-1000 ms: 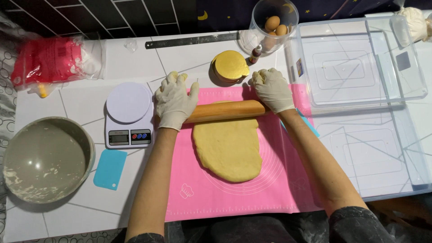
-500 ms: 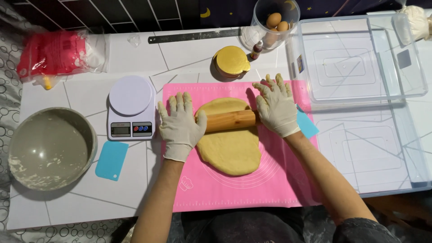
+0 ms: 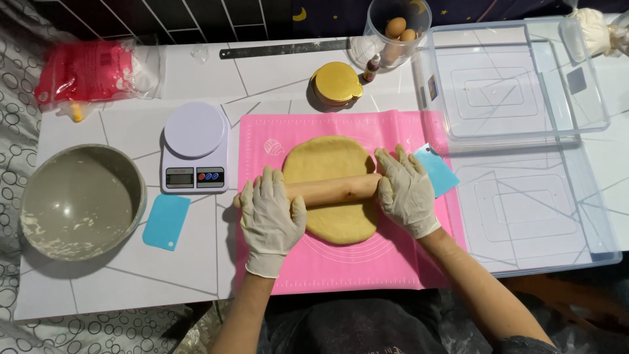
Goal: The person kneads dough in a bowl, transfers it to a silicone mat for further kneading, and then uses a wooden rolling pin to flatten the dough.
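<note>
The bench (image 3: 98, 288) was white with thin grey lines, and most of the work sat on a pink silicone mat (image 3: 341, 262) spread across its middle. On that mat lay the dough (image 3: 327, 157), a pale yellow oval sheet with a smooth face and rounded, slightly uneven edges, longer front to back than side to side. A wooden rolling pin (image 3: 334, 191) lay across its nearer half.

Rolling this well looked to be a matter of even pressure from both palms, so that the sheet kept one thickness, and of short passes that stopped before the rim thinned out. The near edge seemed a little thicker than the far one, though the pin hid part of it and this could not be told for sure.

Both hands wore pale gloves. The left hand (image 3: 270, 216) rested flat and open on the pin's left end, fingers spread. The right hand (image 3: 406, 193) lay open on the right end in the same way; neither was gripping.

Beside the mat stood a grey mixing bowl (image 3: 82, 203), a white kitchen scale (image 3: 194, 147) and two clear plastic trays (image 3: 517, 85), with a blue scraper (image 3: 166, 221) between bowl and mat.
</note>
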